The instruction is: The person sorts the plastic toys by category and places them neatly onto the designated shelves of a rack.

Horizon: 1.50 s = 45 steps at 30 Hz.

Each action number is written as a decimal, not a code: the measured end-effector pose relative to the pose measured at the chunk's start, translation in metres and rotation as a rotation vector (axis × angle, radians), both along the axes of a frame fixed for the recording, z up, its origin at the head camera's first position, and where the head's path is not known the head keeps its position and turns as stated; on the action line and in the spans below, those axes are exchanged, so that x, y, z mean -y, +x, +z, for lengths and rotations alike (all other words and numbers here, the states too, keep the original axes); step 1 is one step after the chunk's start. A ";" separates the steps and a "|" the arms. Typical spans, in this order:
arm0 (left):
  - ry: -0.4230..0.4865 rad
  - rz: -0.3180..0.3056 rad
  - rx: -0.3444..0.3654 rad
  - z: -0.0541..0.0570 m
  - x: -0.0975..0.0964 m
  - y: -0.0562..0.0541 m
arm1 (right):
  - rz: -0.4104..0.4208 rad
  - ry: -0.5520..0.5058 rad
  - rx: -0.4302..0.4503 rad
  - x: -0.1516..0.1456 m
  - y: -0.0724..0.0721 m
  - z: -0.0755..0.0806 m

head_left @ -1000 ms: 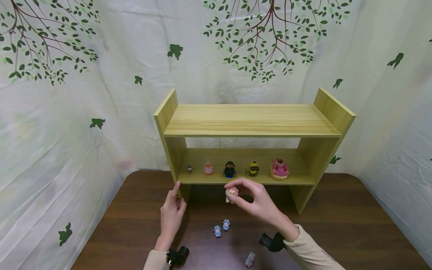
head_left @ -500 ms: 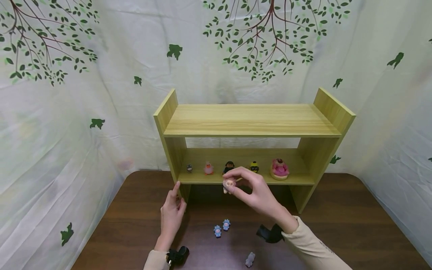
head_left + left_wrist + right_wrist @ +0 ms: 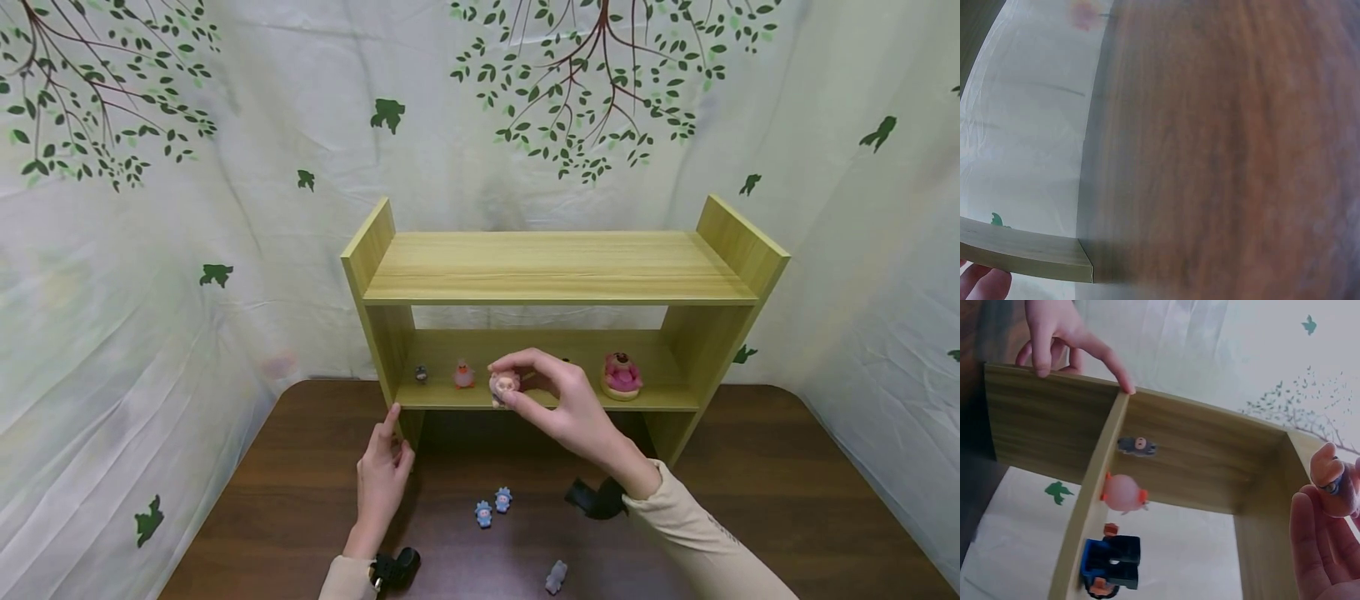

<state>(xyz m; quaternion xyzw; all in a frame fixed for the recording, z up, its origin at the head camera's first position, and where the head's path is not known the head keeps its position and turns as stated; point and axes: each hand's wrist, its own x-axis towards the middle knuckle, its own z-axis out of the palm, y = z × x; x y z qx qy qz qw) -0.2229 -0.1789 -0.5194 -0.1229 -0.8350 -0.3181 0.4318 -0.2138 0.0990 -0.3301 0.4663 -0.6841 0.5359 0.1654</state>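
My right hand [image 3: 573, 408] pinches a small pale pink figurine [image 3: 504, 385] between thumb and fingers, in front of the middle shelf [image 3: 675, 402]. In the right wrist view, the held figurine [image 3: 1334, 478] shows at the right edge. On the left, my left hand [image 3: 382, 479] reaches with its index finger straight to the front edge of the bookshelf's side panel [image 3: 378, 350]. The right wrist view shows that fingertip where shelf and panel meet. Behind my right hand, a dark block-style figure [image 3: 1112, 561] stands on the shelf, hidden in the head view.
A small grey figurine [image 3: 421, 374], a pink bird-like figurine [image 3: 463, 375] and a pink bear [image 3: 621, 377] stand along the middle shelf. Two blue figurines [image 3: 483, 513] and a grey one [image 3: 556, 577] lie on the brown table [image 3: 262, 500]. A printed curtain hangs behind.
My right hand has moved up and slightly left with the pink figurine, from below the shelf edge to in front of the shelf. My left hand has stayed put.
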 end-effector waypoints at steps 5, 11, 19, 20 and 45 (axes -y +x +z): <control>-0.003 0.000 0.000 0.000 0.000 0.000 | 0.003 -0.004 -0.031 0.003 -0.001 0.006; -0.002 0.000 0.007 0.001 0.000 0.000 | 0.007 -0.010 -0.046 0.006 -0.004 0.016; -0.001 0.004 0.013 0.000 0.000 0.000 | 0.028 -0.017 -0.050 0.009 -0.007 0.027; 0.000 0.004 0.013 0.000 0.000 0.000 | 0.030 -0.018 -0.053 0.010 -0.008 0.029; 0.008 -0.025 0.016 -0.002 0.002 0.000 | 0.012 -0.045 -0.092 0.029 -0.023 0.068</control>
